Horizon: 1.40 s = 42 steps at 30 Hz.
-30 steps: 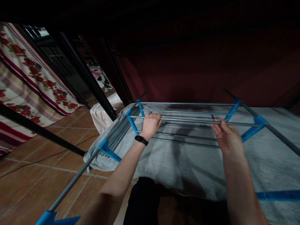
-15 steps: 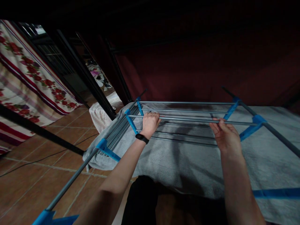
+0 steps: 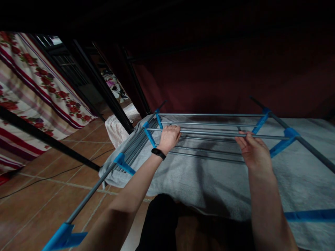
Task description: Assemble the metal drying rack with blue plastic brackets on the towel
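Head | left hand (image 3: 169, 137) and right hand (image 3: 255, 151) both stay clamped on rail (image 3: 209, 133) | no shift since before | towel (image 3: 209, 179) beneath

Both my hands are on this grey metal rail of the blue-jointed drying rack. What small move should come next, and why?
Probably lift both hands together, evenly. The left hand and right hand grip the same grey metal rail, spaced apart, so an even pull should keep it level above the grey towel spread beneath.
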Each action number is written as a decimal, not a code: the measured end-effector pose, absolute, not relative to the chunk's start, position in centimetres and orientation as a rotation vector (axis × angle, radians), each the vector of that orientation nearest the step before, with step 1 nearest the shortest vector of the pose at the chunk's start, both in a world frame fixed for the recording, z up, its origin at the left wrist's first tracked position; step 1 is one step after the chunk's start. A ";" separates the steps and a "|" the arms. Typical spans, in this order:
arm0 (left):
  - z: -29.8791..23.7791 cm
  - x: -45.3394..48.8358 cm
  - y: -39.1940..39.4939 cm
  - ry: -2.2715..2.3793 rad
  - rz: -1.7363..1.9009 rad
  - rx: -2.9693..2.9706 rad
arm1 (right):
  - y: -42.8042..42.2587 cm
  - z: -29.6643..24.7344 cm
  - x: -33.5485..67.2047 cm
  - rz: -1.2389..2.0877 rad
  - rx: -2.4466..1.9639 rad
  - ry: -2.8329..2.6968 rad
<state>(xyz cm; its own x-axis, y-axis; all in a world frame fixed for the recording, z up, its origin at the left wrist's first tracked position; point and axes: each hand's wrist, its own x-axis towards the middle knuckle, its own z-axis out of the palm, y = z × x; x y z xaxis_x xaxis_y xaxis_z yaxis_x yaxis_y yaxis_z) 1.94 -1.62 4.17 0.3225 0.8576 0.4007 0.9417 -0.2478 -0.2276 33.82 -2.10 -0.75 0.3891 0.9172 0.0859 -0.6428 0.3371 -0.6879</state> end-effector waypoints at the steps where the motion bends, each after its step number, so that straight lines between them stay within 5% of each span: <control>1: 4.4 1.9 -1.7 -1.596 -0.253 -2.184 | -2.1 -0.8 33.9 1.075 -0.615 -0.511; 13: 9.4 1.2 -0.9 -1.794 -0.053 -2.566 | -2.0 -1.0 34.0 1.078 -0.599 -0.500; 23: 14.4 -4.3 -0.2 -1.755 -0.615 -2.528 | -2.1 -1.1 33.8 1.049 -0.586 -0.509; 32: 13.8 -7.4 0.9 -1.784 -0.682 -2.562 | -1.7 -1.6 33.5 0.983 -0.589 -0.523; 42: 11.2 2.7 0.4 -1.593 -0.427 -2.478 | -1.7 -1.4 34.2 1.087 -0.642 -0.512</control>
